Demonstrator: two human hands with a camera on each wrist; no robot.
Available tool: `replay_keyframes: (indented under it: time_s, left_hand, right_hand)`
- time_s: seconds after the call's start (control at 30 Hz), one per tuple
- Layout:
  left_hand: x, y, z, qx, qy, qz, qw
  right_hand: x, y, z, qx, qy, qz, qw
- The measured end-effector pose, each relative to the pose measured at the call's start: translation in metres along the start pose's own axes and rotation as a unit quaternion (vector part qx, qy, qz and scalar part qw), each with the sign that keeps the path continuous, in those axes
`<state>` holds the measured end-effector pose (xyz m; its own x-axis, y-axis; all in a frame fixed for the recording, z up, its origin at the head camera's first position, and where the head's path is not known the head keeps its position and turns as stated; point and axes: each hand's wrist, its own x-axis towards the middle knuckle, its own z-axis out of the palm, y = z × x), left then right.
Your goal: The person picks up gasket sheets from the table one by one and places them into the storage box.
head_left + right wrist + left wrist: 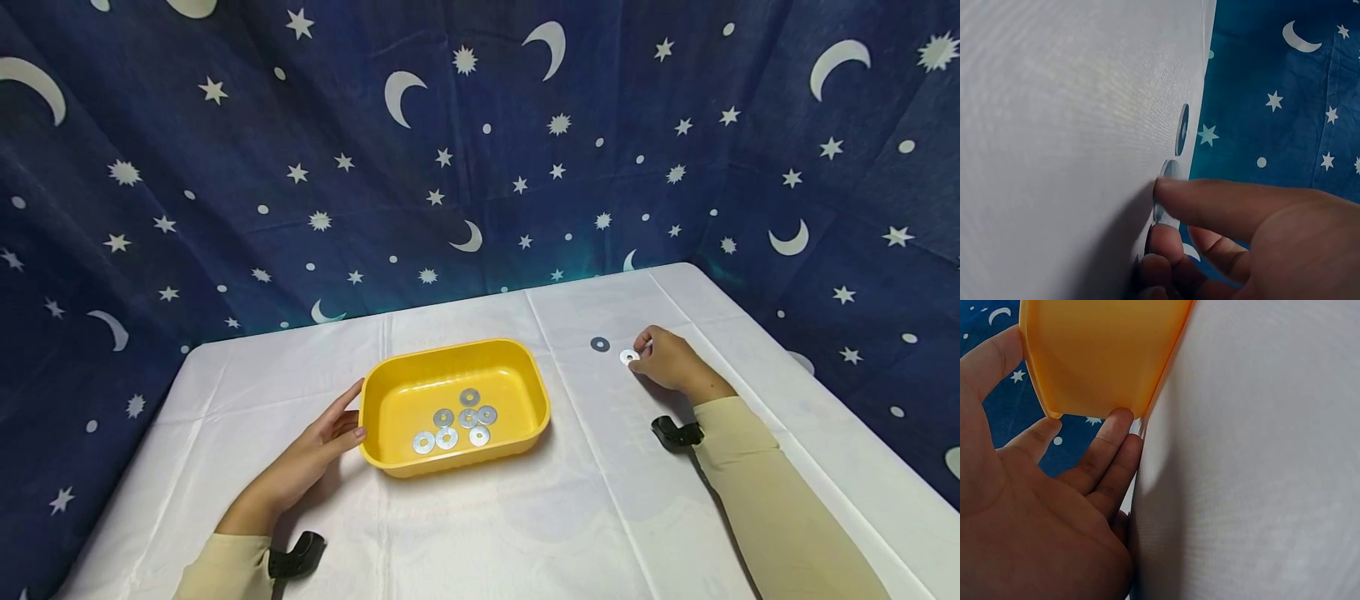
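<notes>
My left hand [318, 450] is at the left end of a yellow plastic tray [531, 417], its thumb and fingers spread along the rim and end wall. In the left wrist view the fingertips touch the tray's outer wall [1097, 369]. Several flat metal washers [423, 442] lie inside the tray, grouped toward its front. Off to the right, my right hand [671, 362] pinches a shiny washer [627, 356] between thumb and fingers, low at the tabletop. The right wrist view has the thumb [1179, 197] across this washer's edge, covering part of it. A darker washer [600, 343] lies just beyond it.
A white cloth [480, 533] with fold lines covers the table. Behind and to the right hangs a dark blue curtain [480, 167] with moons and stars, close to the table's edges. Black wrist-worn devices [300, 557] sit on both forearms.
</notes>
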<state>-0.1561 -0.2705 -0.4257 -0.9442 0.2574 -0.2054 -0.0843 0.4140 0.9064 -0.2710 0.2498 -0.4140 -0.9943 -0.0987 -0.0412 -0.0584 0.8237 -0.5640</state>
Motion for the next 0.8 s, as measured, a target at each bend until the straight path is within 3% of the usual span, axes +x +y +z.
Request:
replay_keyframes:
  time_s: [0.8]
  left_hand:
    - [-0.0003, 0.0016, 0.0007, -0.001, 0.004, -0.012, 0.9999]
  right_hand:
    - [-0.0014, -0.0061, 0.0018, -0.042, -0.037, 0.005, 0.998]
